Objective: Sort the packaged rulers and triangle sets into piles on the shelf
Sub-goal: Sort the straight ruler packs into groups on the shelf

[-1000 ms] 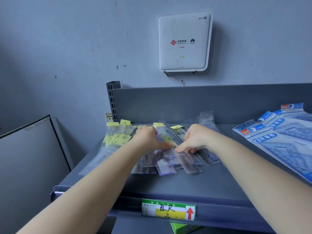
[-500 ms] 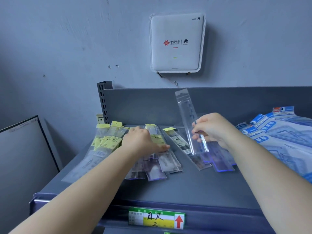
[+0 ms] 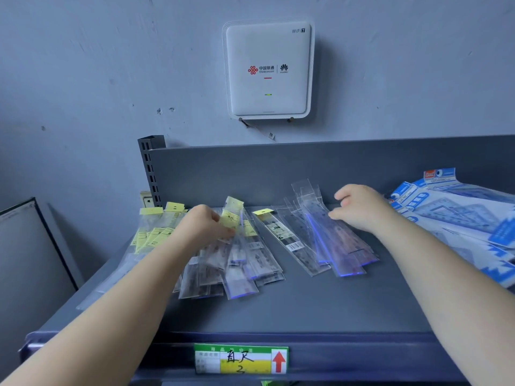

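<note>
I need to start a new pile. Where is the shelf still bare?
The front strip of the shelf, between the packs and the front lip, is bare, as is a narrow gap between the yellow-tagged rulers and the clear blue-edged rulers. The left side and the triangle sets at right are crowded.

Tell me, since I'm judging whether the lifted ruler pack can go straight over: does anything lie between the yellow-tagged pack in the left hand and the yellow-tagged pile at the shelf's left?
Nothing visible blocks it. The left hand pinches the yellow-tagged pack above the mixed heap; the yellow-tagged pile lies just left, beyond the hand itself.
</note>
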The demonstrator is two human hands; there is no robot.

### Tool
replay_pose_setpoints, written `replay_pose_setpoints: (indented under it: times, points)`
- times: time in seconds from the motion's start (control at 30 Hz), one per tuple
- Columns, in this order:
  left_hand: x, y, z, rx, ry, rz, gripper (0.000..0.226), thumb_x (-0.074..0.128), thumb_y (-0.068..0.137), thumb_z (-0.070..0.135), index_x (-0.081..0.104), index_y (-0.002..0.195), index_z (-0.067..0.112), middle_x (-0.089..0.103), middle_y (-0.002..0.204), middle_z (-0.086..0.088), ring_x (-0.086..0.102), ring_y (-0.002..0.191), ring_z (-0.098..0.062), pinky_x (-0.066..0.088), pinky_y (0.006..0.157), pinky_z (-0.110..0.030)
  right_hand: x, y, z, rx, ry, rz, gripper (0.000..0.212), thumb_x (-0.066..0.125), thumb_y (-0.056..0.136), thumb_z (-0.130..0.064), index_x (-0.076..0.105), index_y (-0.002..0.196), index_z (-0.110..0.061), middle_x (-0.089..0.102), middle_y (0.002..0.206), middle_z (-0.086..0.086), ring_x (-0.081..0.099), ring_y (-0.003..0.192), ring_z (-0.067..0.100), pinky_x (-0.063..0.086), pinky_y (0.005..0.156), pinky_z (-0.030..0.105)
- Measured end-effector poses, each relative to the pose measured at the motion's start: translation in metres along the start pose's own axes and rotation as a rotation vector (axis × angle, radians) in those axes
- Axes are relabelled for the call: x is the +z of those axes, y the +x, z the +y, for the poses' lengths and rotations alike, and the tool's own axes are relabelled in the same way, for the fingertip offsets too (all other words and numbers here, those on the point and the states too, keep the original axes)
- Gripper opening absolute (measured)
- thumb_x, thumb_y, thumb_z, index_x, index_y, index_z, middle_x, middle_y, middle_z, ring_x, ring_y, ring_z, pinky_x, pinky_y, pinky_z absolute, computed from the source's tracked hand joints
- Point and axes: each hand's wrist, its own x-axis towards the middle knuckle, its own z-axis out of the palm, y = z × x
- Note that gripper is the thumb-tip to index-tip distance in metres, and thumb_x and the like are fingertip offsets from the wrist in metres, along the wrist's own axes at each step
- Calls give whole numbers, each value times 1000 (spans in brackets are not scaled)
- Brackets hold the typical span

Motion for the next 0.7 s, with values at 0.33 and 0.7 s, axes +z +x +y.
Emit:
replay_pose_setpoints:
  times: [0.33, 0.7]
  points:
    - [-8, -14, 1, 81, -378, 87, 13, 61, 88, 18, 54, 87, 7, 49, 65, -3, 40, 56, -15, 32, 51, -22, 48, -5, -58, -334, -346, -285, 43, 63, 83, -45, 66, 105, -7, 63, 99, 4, 56, 95, 23, 47, 75, 29]
    - [-3, -6, -9, 71, -486, 106, 28, 63, 89, 21, 57, 108, 3, 55, 71, 0, 45, 55, -11, 35, 49, -20, 61, 0, -63, -310, -461, -195, 49, 60, 86, -32, 30, 52, -14, 31, 53, 2, 39, 59, 25, 23, 45, 25]
